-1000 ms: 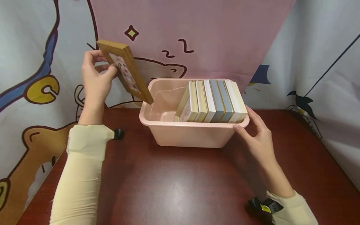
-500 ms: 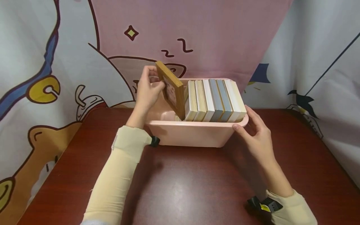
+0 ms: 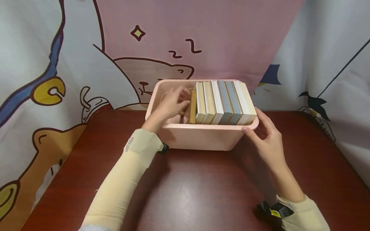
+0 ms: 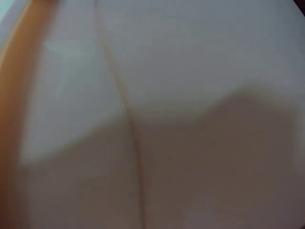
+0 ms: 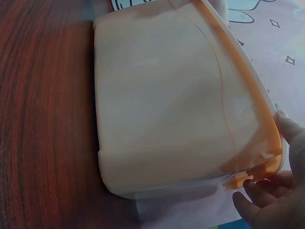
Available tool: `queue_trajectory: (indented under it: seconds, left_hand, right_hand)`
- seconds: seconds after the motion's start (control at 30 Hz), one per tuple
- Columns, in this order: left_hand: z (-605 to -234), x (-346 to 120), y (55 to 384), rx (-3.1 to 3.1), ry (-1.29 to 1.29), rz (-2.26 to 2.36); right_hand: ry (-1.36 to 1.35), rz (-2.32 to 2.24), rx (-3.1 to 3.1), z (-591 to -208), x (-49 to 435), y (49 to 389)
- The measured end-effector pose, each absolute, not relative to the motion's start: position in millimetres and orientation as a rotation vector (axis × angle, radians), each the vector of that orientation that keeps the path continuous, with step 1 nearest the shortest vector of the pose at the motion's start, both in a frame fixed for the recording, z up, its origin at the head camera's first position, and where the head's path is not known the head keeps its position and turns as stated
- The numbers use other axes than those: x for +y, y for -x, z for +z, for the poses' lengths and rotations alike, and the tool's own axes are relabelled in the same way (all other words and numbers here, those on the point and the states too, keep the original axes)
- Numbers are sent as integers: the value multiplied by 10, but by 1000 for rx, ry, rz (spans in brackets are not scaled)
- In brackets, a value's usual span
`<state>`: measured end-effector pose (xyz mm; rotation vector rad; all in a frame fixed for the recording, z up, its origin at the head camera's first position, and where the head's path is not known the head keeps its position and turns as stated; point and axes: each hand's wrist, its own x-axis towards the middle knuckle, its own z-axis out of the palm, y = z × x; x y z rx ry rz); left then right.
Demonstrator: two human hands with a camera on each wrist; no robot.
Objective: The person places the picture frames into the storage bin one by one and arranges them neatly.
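A pink plastic bin [image 3: 199, 138] stands on the table in the head view. Inside, a brown wooden picture frame [image 3: 192, 107] stands upright on its edge against a row of cream, white and blue-grey frame-like slabs [image 3: 222, 102]. My left hand [image 3: 173, 101] reaches into the bin, slightly blurred, its loosely bent fingers beside the wooden frame's left face; contact is hard to tell. My right hand [image 3: 268, 141] grips the bin's right front corner, thumb on the rim; its fingers show in the right wrist view. Only the bin's wall [image 4: 190, 71] fills the left wrist view.
The dark red-brown table [image 3: 185, 192] extends in front of the bin and to both sides. A cartoon-printed cloth [image 3: 231, 38] hangs close behind the bin and along both sides. The bin's left part has bare floor beside my left hand.
My left hand carried the wooden frame rightward and down into the bin, against the row, and its fingers have loosened from it. My right hand stays on the bin's corner.
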<state>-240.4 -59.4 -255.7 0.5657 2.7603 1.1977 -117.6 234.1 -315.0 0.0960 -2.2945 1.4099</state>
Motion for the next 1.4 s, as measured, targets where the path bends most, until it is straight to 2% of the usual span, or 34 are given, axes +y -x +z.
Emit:
queue_trajectory:
  seconds: [0.13,0.33,0.57,0.77,0.9,1.4]
  left_hand:
    - [-2578,-576,2386,2583,-521,1043]
    - [-2546,-600,2389,2408,-429,1076]
    - [-2520,-627,2410,2356,-521,894]
    - [-2507,-597,2425,2154,-208,1197]
    - [-2507,-558,2445,2070,-118,1305]
    - [-2531,-695,2432,2089,-260,1257]
  right_hand:
    - [-81,1423,-2289,-3151,2342,1165]
    - [-86,1442,-2276,-3154,2333,1169]
    - [-84,1448,-2272,-3154,2328,1162]
    - [-60,1455,-2258,-3167,2341,1147]
    - [-54,1452,-2251,-3158,2358,1134]
    - [-101,1417,-2289,-3200,2327,1175]
